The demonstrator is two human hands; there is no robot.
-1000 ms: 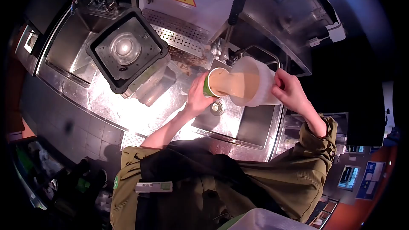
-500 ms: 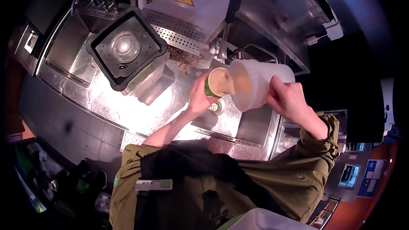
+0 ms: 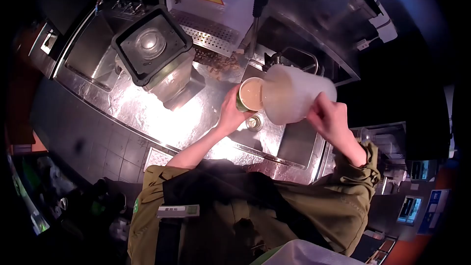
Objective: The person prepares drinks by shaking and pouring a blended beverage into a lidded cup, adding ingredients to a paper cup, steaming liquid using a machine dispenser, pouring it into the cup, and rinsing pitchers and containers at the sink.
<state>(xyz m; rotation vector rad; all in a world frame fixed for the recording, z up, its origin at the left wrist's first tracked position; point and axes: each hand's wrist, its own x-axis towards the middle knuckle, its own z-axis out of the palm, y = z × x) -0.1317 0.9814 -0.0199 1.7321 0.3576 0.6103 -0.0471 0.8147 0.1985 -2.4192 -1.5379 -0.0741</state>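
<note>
Head view shows the left hand (image 3: pixel 231 113) wrapped around a green paper cup with a white rim (image 3: pixel 250 95), filled with tan liquid, above the steel sink (image 3: pixel 299 142). The right hand (image 3: pixel 329 118) grips a translucent white plastic pitcher (image 3: pixel 294 93), tilted sideways, its mouth at the cup's rim.

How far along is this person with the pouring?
Well along: tan liquid already looks near the rim of the green-and-white paper cup. In hand now: the left hand holds the cup, while the right tips the translucent white plastic pitcher towards it. Left, probably: righting the pitcher; how much it holds is unclear.
</note>
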